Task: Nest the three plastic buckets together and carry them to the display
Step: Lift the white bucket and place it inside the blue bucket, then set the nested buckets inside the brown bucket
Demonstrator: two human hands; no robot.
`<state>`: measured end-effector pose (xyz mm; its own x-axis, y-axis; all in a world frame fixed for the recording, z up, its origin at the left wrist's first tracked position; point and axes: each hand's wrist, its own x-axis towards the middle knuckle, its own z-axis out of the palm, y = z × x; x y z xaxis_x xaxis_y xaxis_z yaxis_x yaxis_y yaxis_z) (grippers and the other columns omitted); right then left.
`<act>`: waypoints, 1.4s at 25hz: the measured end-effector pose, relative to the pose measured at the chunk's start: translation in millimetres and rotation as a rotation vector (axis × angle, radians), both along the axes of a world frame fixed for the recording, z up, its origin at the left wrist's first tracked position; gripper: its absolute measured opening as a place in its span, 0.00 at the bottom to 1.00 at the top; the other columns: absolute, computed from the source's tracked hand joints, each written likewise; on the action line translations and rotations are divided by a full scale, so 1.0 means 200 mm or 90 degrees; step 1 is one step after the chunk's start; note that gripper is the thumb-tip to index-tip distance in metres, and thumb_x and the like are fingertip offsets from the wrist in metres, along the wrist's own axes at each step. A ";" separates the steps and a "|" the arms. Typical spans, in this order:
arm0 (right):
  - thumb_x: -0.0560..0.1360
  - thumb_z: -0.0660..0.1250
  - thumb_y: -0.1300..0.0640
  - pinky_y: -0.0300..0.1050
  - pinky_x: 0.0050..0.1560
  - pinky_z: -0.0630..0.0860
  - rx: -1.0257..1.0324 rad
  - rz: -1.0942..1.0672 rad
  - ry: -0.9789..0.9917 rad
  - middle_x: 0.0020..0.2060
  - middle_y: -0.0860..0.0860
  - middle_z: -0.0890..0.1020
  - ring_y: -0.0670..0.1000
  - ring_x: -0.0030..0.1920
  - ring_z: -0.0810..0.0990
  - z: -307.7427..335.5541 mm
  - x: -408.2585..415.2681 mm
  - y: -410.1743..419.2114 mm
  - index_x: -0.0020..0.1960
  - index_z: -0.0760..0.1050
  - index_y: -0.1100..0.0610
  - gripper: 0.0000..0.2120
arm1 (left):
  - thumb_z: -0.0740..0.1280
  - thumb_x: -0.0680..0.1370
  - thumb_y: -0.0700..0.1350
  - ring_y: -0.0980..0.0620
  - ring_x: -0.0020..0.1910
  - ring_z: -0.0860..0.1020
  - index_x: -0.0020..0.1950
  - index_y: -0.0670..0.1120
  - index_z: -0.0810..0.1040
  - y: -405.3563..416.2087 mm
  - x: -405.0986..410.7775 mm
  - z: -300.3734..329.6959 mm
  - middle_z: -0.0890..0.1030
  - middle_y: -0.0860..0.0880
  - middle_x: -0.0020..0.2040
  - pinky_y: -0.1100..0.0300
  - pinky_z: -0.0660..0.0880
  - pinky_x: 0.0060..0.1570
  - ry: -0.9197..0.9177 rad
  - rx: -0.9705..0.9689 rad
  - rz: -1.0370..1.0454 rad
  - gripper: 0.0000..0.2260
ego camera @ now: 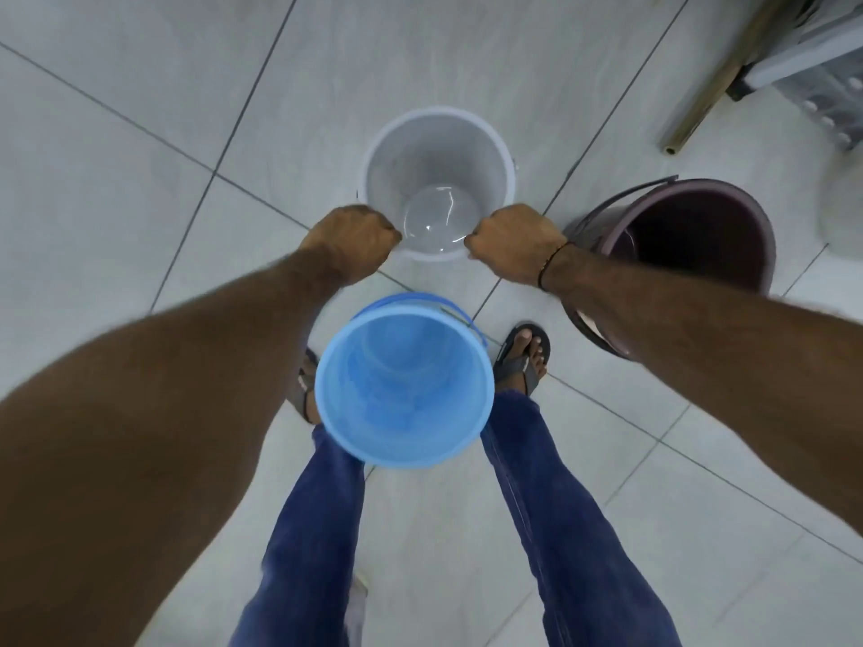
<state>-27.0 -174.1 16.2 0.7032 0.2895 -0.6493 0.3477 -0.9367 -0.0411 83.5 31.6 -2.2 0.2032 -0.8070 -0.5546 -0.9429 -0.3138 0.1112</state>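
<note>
A white bucket (439, 147) stands mouth-up on the tiled floor ahead of me. My left hand (355, 235) grips the near-left part of its rim and my right hand (516, 235) grips the near-right part. A blue bucket (404, 380) stands upright between my feet, its handle lying against the far side of its rim. A dark maroon bucket (691, 226) is to the right, partly hidden behind my right forearm, with its handle raised over the far rim.
My feet in sandals (525, 352) flank the blue bucket. A long brass-coloured tube (714, 81) and a grey shelf unit (822, 63) are at the far right. A pale round object (845, 212) sits at the right edge. Grey floor tiles spread to the left.
</note>
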 end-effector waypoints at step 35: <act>0.65 0.72 0.42 0.55 0.46 0.81 0.051 -0.819 0.003 0.49 0.58 0.82 0.59 0.48 0.80 0.24 -0.93 0.77 0.54 0.75 0.62 0.28 | 0.77 0.69 0.48 0.45 0.52 0.80 0.60 0.44 0.75 0.87 -1.16 0.28 0.79 0.45 0.56 0.52 0.79 0.48 0.291 -0.039 1.128 0.22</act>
